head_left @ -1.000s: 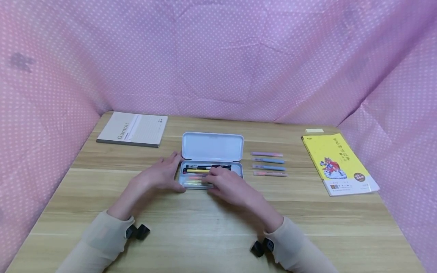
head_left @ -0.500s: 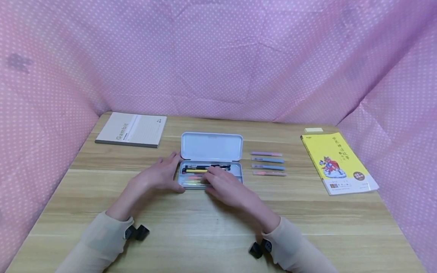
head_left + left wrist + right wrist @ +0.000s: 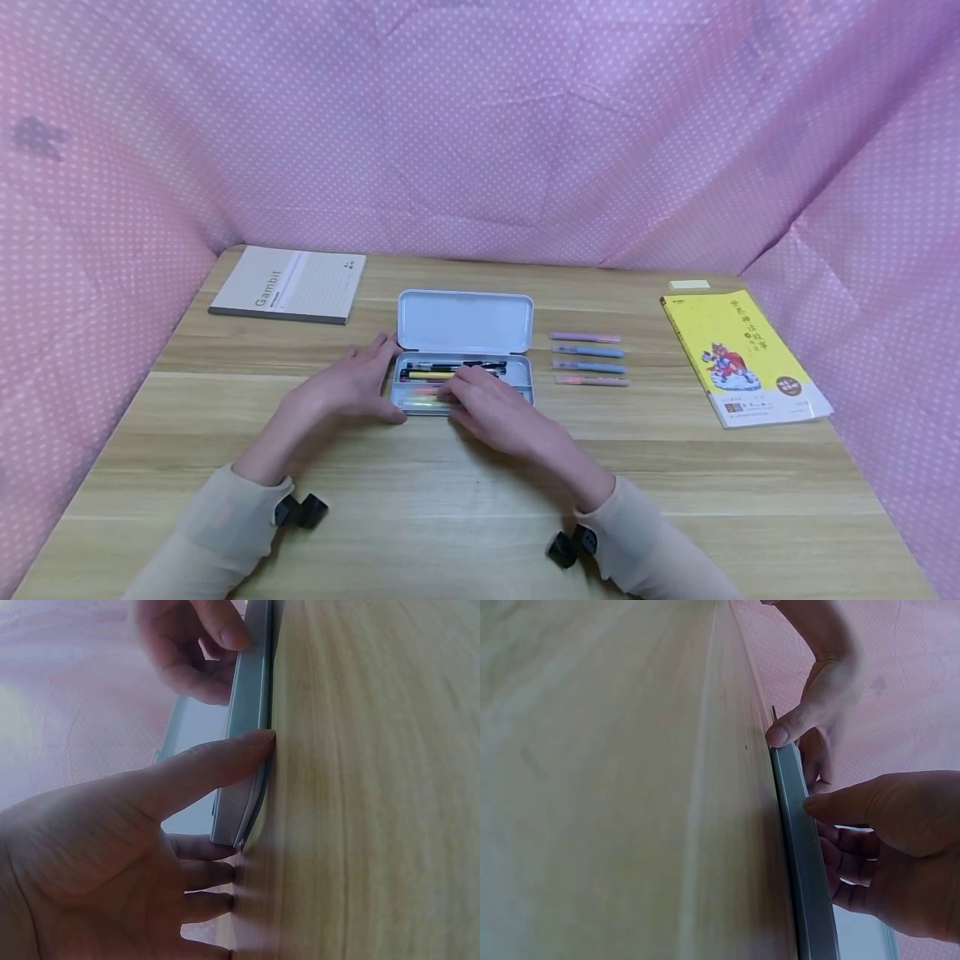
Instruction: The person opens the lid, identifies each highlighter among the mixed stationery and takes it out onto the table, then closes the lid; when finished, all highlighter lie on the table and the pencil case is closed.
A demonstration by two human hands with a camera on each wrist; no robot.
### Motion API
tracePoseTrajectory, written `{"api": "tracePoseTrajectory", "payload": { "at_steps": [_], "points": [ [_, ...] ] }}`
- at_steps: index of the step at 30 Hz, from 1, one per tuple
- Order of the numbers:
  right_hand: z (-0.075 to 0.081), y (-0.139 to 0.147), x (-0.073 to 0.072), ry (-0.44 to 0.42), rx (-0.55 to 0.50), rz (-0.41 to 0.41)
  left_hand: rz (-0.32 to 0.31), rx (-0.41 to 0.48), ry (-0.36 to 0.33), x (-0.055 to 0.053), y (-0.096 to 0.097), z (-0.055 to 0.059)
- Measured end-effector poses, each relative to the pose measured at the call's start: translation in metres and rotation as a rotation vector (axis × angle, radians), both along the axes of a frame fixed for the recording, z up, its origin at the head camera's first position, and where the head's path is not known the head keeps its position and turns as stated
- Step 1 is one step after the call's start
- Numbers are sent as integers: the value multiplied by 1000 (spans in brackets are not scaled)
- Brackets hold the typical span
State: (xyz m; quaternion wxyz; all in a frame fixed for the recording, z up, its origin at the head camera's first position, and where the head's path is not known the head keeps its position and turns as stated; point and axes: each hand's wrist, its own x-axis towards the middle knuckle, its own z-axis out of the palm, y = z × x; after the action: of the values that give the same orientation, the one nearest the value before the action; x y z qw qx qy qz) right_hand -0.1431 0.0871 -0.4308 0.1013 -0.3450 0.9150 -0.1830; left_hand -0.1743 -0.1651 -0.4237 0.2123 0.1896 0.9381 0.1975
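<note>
A pale metal pencil case [image 3: 465,322] lies with its lid raised. My left hand [image 3: 345,383] holds its left end, the thumb on the front wall and the index finger at the end wall. The other fingertips of that hand touch the table. My right hand [image 3: 498,408] bends over the tray, its fingers inside and its thumb [image 3: 840,805] at the front rim. Whether those fingers pinch anything is hidden. Black pens and a yellow pen [image 3: 427,375] lie in the back compartment. Pink and yellow-green highlighters [image 3: 423,402] show in the front compartment, left of the right hand.
Several capped pens lie in a column right of the case: a purple one [image 3: 585,337], blue ones [image 3: 588,366] and a pink one [image 3: 592,381]. A grey notebook [image 3: 292,283] is back left. A yellow book [image 3: 738,358] and an eraser [image 3: 689,285] are at right.
My right hand has shifted slightly left within the case. The left hand keeps its place on the case's left end, and the pens outside have not moved.
</note>
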Motion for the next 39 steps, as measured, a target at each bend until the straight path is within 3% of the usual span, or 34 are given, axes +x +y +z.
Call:
{"api": "tracePoseTrajectory", "payload": {
  "at_steps": [23, 32, 39],
  "points": [
    [0, -2, 0, 13, 22, 7, 8, -13, -8, -1, 1, 0],
    [1, -6, 1, 13, -16, 1, 1, -7, -2, -1, 1, 0],
    [2, -10, 1, 2, 27, -18, 2, -2, 2, 0, 1, 0]
  ]
}}
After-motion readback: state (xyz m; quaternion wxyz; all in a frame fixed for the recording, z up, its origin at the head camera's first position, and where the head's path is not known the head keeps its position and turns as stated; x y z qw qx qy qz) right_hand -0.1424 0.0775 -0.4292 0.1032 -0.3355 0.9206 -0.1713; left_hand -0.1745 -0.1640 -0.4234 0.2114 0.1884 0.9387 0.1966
